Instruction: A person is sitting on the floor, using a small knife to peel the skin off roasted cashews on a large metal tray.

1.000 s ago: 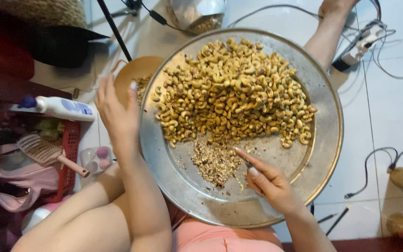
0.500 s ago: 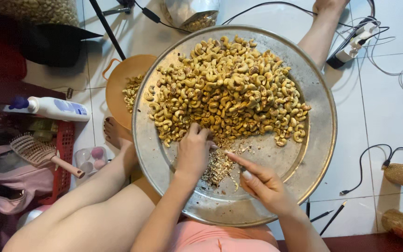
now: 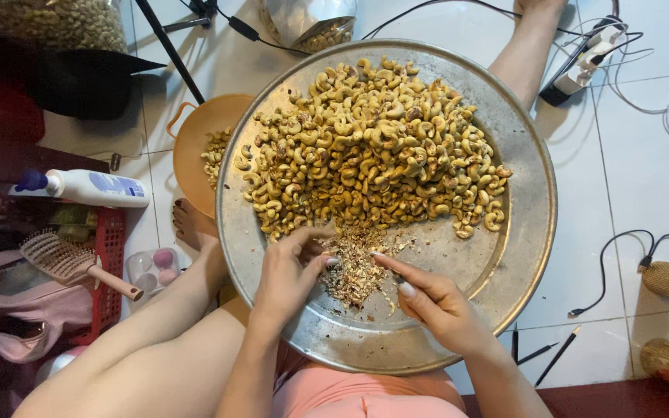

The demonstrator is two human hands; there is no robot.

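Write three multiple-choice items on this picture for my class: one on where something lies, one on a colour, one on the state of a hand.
1. Where does the small pile of broken husk bits lie?
A. On the floor tiles
B. In the round metal tray, on the near side of the heap of cashew nuts
C. In the red basket

2. What colour is the bowl partly hidden under the tray's left edge?
A. Orange
B. Blue
C. White

3. What is the left hand doing?
A. Lying flat on the floor
B. Gripping the hairbrush
C. Resting on the tray with fingertips at the husk pile

Answers: 1 B, the bits sit on the tray's metal between the nuts and both hands. 2 A, its rim and handle show orange. 3 C, its fingers bend at the pile, opposite the right hand.
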